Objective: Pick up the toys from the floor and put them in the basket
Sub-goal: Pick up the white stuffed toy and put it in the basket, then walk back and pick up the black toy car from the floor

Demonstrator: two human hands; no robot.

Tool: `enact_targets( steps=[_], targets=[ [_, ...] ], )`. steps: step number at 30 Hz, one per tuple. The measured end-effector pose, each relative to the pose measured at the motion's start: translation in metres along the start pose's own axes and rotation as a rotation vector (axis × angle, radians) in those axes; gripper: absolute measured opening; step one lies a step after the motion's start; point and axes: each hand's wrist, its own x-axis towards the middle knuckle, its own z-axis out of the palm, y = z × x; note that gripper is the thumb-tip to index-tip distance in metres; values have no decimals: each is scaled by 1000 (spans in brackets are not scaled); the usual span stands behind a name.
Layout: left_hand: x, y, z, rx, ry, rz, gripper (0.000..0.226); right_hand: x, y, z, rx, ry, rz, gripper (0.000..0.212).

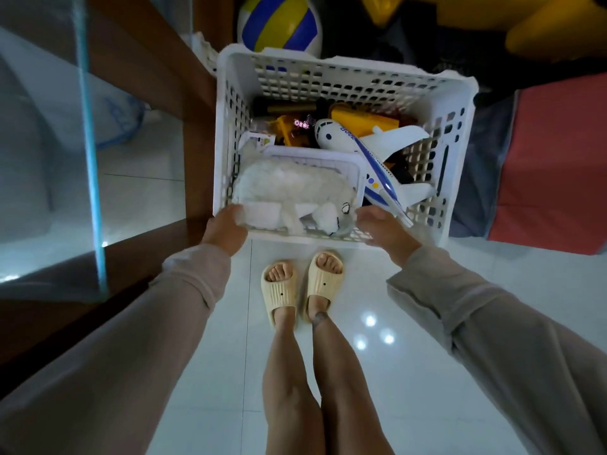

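Observation:
A large white perforated plastic basket (pixel 331 82) stands on the floor in front of me. Inside lie a white fluffy plush toy (pixel 292 188) resting in a smaller white tray (pixel 356 169), a white and blue toy airplane (pixel 364 149), and yellow toy pieces (pixel 358 121). My left hand (pixel 225 229) grips the basket's near rim at its left corner. My right hand (pixel 384 231) holds the same near rim further right, by the airplane's tail.
A blue, yellow and white ball (pixel 279 23) sits behind the basket. A glass tank (pixel 49 159) on a dark wooden stand (pixel 164 93) is at the left. A red and grey cushion (pixel 551 165) lies at the right. My feet in cream slippers (pixel 302 287) stand on white tile.

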Motion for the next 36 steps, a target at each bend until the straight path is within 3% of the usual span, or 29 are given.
enact_targets(
  steps=[10,16,22,25,28,31,33,36],
  targets=[
    [-204,10,-31,-95,-241,-66,28,-189,45,-31,-202,-24,81,11],
    [-301,-21,-53,-121,-186,-77,16,-296,59,-48,-95,-14,74,19],
    [-357,-62,-71,-135,-240,-221,27,-364,82,-51,-6,93,59,12],
    [-371,-71,-77,-295,-226,-225,22,-379,91,-46,-48,58,72,15],
    [-390,-59,-89,-634,-196,-221,22,-382,85,-54,-344,0,15,21],
    [-402,-41,-102,-782,-135,-182,23,-377,70,-69,-637,-11,-42,17],
    [-404,-36,-105,-816,-73,-165,19,-370,51,-76,-631,-7,-24,13],
    [-409,-46,-99,-1030,-20,-190,27,-357,28,-77,-405,-45,56,27]
  ],
)
